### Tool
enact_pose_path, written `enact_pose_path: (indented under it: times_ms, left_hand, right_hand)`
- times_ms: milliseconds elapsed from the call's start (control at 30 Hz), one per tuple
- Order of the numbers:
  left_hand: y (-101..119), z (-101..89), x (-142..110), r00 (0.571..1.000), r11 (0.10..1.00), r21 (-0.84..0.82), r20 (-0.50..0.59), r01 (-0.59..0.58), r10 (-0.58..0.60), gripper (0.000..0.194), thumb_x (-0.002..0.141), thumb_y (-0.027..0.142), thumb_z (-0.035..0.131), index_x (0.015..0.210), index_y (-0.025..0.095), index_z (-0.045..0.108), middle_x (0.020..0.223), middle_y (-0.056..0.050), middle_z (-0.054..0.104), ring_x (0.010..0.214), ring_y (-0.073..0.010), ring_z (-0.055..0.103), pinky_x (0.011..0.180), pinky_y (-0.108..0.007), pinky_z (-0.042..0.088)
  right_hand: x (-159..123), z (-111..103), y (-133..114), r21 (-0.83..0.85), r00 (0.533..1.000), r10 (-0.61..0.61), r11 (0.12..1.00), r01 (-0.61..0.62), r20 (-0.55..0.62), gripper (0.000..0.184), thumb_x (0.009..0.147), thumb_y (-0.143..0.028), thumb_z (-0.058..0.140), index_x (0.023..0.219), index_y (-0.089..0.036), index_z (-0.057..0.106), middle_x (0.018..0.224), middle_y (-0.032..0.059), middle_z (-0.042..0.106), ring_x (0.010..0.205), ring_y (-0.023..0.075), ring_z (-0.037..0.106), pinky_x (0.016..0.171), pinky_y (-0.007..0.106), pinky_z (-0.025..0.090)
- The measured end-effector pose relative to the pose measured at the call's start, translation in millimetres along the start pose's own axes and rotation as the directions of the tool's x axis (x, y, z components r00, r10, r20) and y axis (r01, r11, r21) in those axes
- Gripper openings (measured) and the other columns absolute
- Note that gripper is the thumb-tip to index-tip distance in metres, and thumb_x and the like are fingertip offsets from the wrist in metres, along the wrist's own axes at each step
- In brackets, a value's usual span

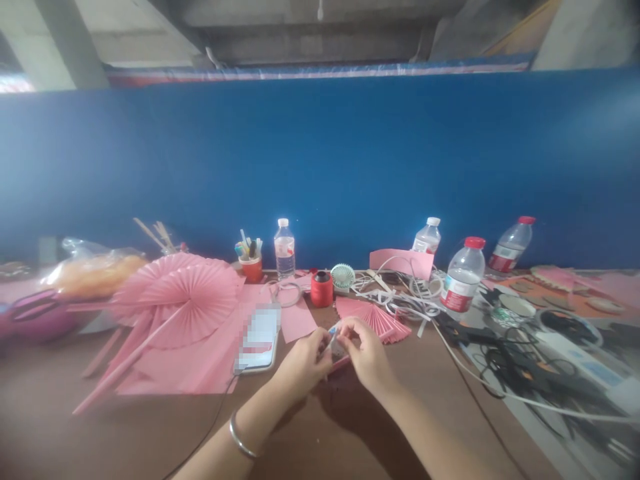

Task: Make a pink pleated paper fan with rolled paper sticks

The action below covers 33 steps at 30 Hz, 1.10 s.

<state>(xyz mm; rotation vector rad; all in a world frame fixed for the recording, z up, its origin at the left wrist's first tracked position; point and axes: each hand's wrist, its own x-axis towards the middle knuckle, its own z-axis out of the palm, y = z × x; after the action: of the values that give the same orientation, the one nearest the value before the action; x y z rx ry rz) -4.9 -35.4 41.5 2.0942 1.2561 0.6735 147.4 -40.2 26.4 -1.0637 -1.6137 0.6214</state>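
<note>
My left hand [311,357] and my right hand [364,350] meet above the brown table. Pinched between their fingertips is a small whitish, tube-like thing with a blue tip [333,331]; the fingers hide much of it. A pink strip [341,364] shows just under the fingers, partly covered. Right behind the hands lies a half-opened pleated pink paper fan [373,320]. A red thread spool [321,289] stands beyond them. Left of my left wrist lies a phone [259,339] with a lit, blurred screen.
Round pink paper fans [187,300] on sticks and pink sheets [180,367] cover the left side. A pen cup [251,268] and water bottle [285,250] stand at the back. Rightward are tangled white cables [400,297], a red-capped bottle [463,277] and black cables [505,360].
</note>
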Motion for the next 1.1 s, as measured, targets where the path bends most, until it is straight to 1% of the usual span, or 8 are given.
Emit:
enact_pose_path:
  times_ms: [100,300,433,533,567,633,733,1100]
  left_hand:
    - [-1,-7.7,-2,0.982,0.972,-0.207,0.170,0.111,-0.077,0.028,0.082,0.039,0.035,0.091,0.018,0.051,0.056,0.003,0.057,0.042,-0.0101,0.050,0.045,-0.021,0.037]
    - [-14,-10.7,1,0.986,0.896,-0.418,0.126,0.149,-0.105,0.035,0.081,0.044,0.036,0.068,0.016,0.051,0.041,0.005,0.044,0.038,-0.0080,0.042,0.043,-0.018,0.032]
    - [-14,-12.0,3,0.990,0.949,-0.284,0.003,0.135,-0.140,0.032,0.079,0.042,0.039,0.066,0.016,0.051,0.042,0.007,0.036,0.037,-0.0064,0.033,0.039,-0.018,0.024]
    - [-12,-15.4,2,0.992,0.992,-0.103,-0.085,0.079,-0.088,0.029,0.080,0.035,0.037,0.064,0.016,0.052,0.049,0.005,0.040,0.045,-0.0074,0.037,0.043,-0.019,0.025]
    - [-12,-16.3,1,0.992,0.997,-0.053,-0.102,0.064,-0.069,0.028,0.079,0.033,0.036,0.064,0.016,0.052,0.051,0.005,0.042,0.048,-0.0079,0.039,0.045,-0.019,0.026]
    - [-11,-17.0,0,0.992,0.998,0.035,-0.116,0.042,-0.038,0.024,0.078,0.030,0.037,0.065,0.017,0.053,0.055,0.004,0.046,0.052,-0.0090,0.042,0.048,-0.019,0.027]
    - [-11,-16.5,0,0.993,0.992,0.120,-0.119,0.034,-0.019,0.020,0.076,0.026,0.038,0.067,0.017,0.055,0.059,0.003,0.051,0.055,-0.0102,0.044,0.050,-0.020,0.028]
    - [-7,-16.8,1,0.998,0.979,0.192,-0.032,0.061,-0.056,0.027,0.074,0.021,0.039,0.085,0.022,0.064,0.075,-0.001,0.064,0.067,-0.0142,0.055,0.058,-0.022,0.034]
  right_hand:
    - [7,-6,-6,0.073,1.000,0.006,0.997,-0.007,0.012,0.010,0.082,-0.026,0.046,0.076,-0.018,0.048,0.080,0.0023,0.055,0.071,0.0137,0.054,0.068,0.025,0.043]
    - [29,-32,-8,0.302,0.961,0.075,0.953,0.010,-0.267,0.014,0.077,-0.028,0.053,0.073,-0.019,0.044,0.078,0.0014,0.057,0.066,0.0126,0.055,0.065,0.028,0.046]
    - [34,-44,0,0.294,0.894,0.103,0.955,0.033,-0.435,0.022,0.072,-0.025,0.060,0.089,-0.019,0.047,0.083,0.0022,0.057,0.077,0.0153,0.058,0.072,0.031,0.047]
    - [29,-40,-2,0.089,0.825,-0.042,0.990,0.111,-0.563,0.036,0.075,-0.021,0.055,0.108,-0.021,0.042,0.097,0.0058,0.056,0.087,0.0177,0.057,0.080,0.037,0.045]
    - [26,-37,-5,-0.026,0.856,-0.139,0.989,0.145,-0.498,0.033,0.076,-0.020,0.053,0.108,-0.021,0.045,0.100,0.0069,0.056,0.092,0.0190,0.056,0.084,0.039,0.044]
    - [19,-26,-13,-0.233,0.941,-0.301,0.937,0.261,-0.155,0.026,0.079,-0.017,0.048,0.105,-0.021,0.053,0.105,0.0079,0.057,0.102,0.0213,0.052,0.091,0.040,0.039]
    - [12,-8,-20,-0.320,0.915,-0.307,0.867,0.382,0.261,0.028,0.081,-0.016,0.047,0.108,-0.021,0.055,0.108,0.0068,0.058,0.103,0.0212,0.051,0.090,0.037,0.039]
    - [5,-1,-10,-0.409,0.949,-0.184,0.869,0.278,0.254,0.008,0.080,-0.022,0.055,0.082,-0.019,0.061,0.077,0.0042,0.060,0.078,0.0182,0.054,0.069,0.028,0.042]
